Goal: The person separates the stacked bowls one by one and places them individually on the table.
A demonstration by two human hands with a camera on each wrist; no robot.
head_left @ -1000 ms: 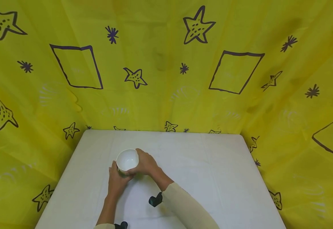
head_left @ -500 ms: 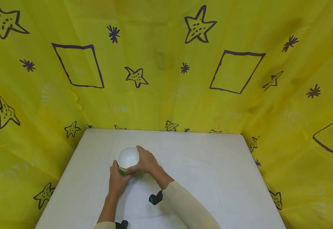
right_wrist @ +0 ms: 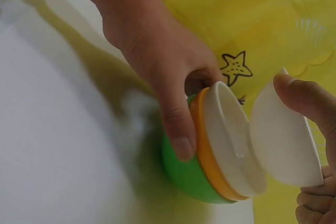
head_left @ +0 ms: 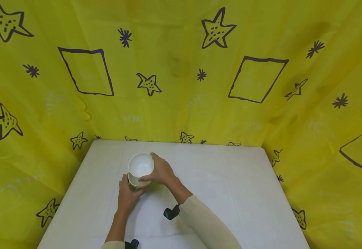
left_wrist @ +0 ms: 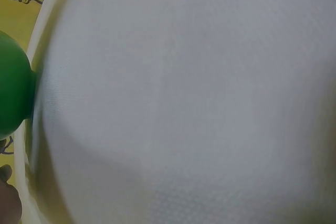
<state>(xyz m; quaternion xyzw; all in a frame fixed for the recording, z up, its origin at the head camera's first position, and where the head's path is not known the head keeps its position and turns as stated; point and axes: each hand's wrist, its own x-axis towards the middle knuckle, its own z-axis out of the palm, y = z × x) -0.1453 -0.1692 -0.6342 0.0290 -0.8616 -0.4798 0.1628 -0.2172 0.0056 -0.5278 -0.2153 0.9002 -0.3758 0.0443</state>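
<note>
My right hand [head_left: 162, 169] pinches a white bowl [head_left: 141, 164] by its right side, thumb near the front and fingers behind. That bowl is raised and tilted just above a stack of bowls. In the right wrist view the stack shows a green bowl [right_wrist: 186, 174] outermost, an orange bowl [right_wrist: 210, 166] inside it, and another white bowl [right_wrist: 226, 140] innermost. My left hand [head_left: 127, 195] grips the stack from the near left side, its thumb [right_wrist: 181, 129] against the outside. A narrow gap separates the white bowl in my right hand from the stack.
A white cloth-covered table [head_left: 218, 186] spreads around the hands. Yellow curtains [head_left: 174, 103] with star drawings stand behind it and on both sides. Dark wrist cameras [head_left: 171, 212] sit on both forearms.
My right hand has lifted the white bowl up and away from the stack, baring the rim of the bowls below. My left hand has stayed nearly still around the stack.
</note>
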